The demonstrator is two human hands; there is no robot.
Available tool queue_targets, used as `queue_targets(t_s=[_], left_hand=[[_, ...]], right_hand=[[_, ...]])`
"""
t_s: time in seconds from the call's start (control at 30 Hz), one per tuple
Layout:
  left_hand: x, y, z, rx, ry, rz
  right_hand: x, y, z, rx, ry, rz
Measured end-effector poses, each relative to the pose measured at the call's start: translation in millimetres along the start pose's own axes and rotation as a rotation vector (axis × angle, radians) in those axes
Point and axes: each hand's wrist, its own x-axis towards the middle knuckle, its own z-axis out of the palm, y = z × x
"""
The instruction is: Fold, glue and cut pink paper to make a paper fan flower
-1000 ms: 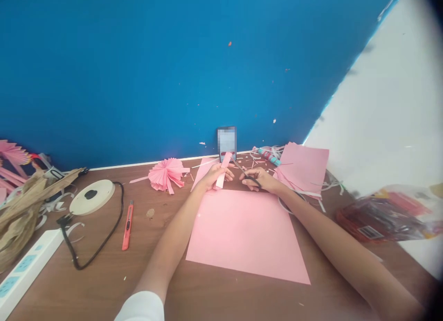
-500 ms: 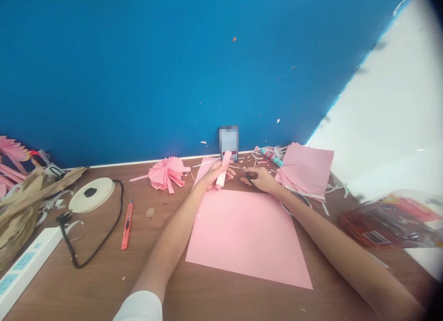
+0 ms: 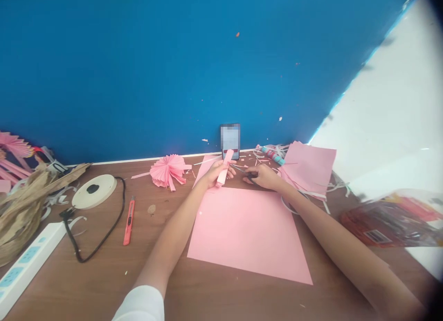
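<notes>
My left hand [image 3: 215, 174] grips a narrow folded strip of pink paper [image 3: 225, 169], tilted upward in front of a phone [image 3: 230, 139] that stands against the blue wall. Just to the right, my right hand [image 3: 260, 176] is closed round a pair of scissors [image 3: 238, 167], whose blades point left toward the folded strip. Below both hands a large pink sheet [image 3: 249, 233] lies flat on the brown table. A pleated pink paper rosette [image 3: 168, 170] rests left of my left hand.
A red box cutter [image 3: 129, 222], a cream disc [image 3: 94, 192] with a black cable, a white power strip [image 3: 29, 261] and brown husks lie left. Pink sheets [image 3: 311, 166], paper scraps and a plastic bag [image 3: 387, 222] are at right.
The view has shifted slightly. The scissors have turned a little in my right hand, which stays close to the folded strip. My left hand keeps its hold.
</notes>
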Motion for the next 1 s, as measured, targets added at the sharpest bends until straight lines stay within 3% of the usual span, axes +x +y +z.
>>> queue_targets(t_s=[0.2, 0.4, 0.7, 1.0], left_hand=[[1.6, -2.8, -1.0, 0.039, 0.0, 0.001], [1.2, -1.8, 0.3, 0.112, -0.012, 0.017], [-0.9, 1.6, 2.7, 0.099, 0.006, 0.002], [0.0, 0.9, 0.4, 0.044, 0.045, 0.019]], right_hand=[[0.0, -2.2, -2.5, 0.0, -0.004, -0.014], [-1.4, -3.2, -1.9, 0.236, -0.08, 0.022], [-4.9, -0.2, 1.3, 0.463, -0.051, 0.043], [-4.8, -1.3, 1.7, 0.471, -0.039, 0.116]])
